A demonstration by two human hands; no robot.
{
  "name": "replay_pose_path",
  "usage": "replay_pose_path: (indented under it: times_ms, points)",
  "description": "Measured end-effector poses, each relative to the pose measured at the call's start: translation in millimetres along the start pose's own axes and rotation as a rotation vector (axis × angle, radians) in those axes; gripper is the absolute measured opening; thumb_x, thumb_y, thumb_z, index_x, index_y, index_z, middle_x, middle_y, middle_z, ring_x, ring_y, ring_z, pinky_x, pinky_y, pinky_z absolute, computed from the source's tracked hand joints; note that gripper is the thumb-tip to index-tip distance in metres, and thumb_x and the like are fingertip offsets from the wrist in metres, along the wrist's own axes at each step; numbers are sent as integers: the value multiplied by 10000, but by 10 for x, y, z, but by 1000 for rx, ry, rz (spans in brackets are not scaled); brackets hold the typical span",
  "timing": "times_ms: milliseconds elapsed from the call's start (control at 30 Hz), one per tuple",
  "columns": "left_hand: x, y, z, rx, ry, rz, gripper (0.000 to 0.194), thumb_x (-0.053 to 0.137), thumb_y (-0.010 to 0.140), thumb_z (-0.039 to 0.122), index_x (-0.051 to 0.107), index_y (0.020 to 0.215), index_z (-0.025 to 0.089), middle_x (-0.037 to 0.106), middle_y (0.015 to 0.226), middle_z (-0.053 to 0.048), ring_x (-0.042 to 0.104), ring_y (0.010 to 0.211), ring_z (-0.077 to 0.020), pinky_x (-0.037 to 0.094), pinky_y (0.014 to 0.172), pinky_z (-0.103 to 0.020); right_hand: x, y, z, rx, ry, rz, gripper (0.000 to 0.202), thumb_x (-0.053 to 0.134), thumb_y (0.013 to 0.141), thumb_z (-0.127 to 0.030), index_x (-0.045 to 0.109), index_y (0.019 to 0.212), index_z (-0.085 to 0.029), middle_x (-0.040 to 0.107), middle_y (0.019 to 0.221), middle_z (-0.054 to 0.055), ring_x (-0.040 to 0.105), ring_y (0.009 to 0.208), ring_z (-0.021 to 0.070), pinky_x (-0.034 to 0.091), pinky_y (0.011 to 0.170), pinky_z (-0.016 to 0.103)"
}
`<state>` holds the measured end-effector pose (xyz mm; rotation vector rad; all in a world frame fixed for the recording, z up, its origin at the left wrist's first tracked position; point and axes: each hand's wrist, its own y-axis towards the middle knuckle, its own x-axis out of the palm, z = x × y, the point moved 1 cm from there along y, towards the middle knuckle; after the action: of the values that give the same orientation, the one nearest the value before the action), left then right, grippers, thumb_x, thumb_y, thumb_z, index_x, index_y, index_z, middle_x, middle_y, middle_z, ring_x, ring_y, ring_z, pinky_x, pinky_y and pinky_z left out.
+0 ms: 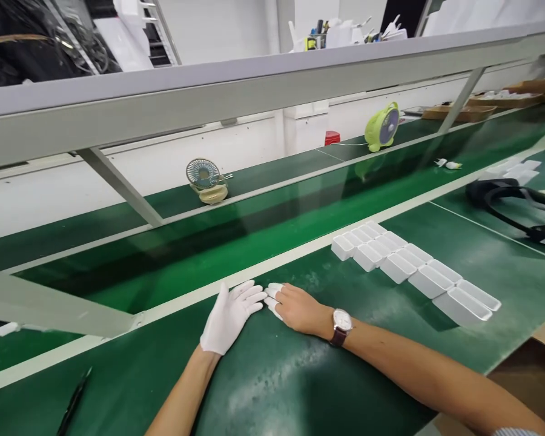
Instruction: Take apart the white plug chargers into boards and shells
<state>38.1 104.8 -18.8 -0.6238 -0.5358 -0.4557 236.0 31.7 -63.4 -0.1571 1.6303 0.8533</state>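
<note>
My left hand [231, 318] wears a white glove and rests palm partly up over the green work surface [272, 375], its fingers stretched out. Close against those fingertips is my right hand [295, 307], back upward, with white finger covers on several fingers and a wristwatch [341, 324] on the wrist. Its fingers are bent and drawn together at the tips. Whatever lies between them, if anything, is hidden or too small to name. To the right stands a stepped row of white open-topped bins [406, 266].
A black pen [75, 399] lies at lower left. Behind the pale rail are a small beige fan [206, 180] and a green fan [382, 127]. A black headband-like device [518, 203] sits at right. A slanted metal post [49, 303] rises at left.
</note>
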Motion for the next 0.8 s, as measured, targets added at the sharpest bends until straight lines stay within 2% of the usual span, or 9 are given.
replay_pose_path:
  times_ms: [67, 200, 433, 600, 800]
  points:
    - [7, -12, -6, 3, -20, -40, 686, 393, 988, 585, 505, 1374, 30, 543, 1414, -263, 585, 1262, -363, 514, 995, -435, 46, -24, 11, 7, 35, 20, 195, 487, 1006, -191, 655, 918, -146, 668, 1042, 129, 584, 1134, 251, 478, 1004, 427]
    - [11, -32, -18, -1, -53, -95, 710, 342, 993, 610, 493, 1390, 40, 490, 1476, -248, 507, 1347, -365, 472, 1041, -447, 102, -51, 26, 47, 98, 57, 142, 539, 980, -208, 667, 982, -148, 669, 1097, 136, 569, 1193, 268, 477, 1036, 448]
    - [-23, -43, -33, -23, -73, -114, 760, 380, 974, 632, 428, 1456, 47, 468, 1494, -248, 476, 1373, -358, 437, 1073, -454, 75, -46, 14, 126, 215, 44, 239, 487, 1004, -229, 653, 1163, -163, 676, 1150, 115, 536, 1271, 256, 468, 1073, 435]
    - [-10, -53, -37, -34, -24, -60, 708, 343, 992, 608, 515, 1367, 33, 558, 1399, -261, 584, 1255, -362, 479, 1006, -459, 72, -32, 11, 141, 242, 35, 239, 467, 1010, -222, 661, 1137, -160, 675, 1164, 126, 543, 1265, 259, 469, 1065, 448]
    - [0, -47, -31, -2, -3, -41, 609, 407, 995, 557, 616, 1216, 30, 698, 1136, -219, 699, 1007, -294, 550, 857, -386, 25, -14, 16, 129, 264, 49, 263, 449, 1025, -237, 637, 1187, -151, 657, 1238, 125, 520, 1298, 251, 463, 1075, 444]
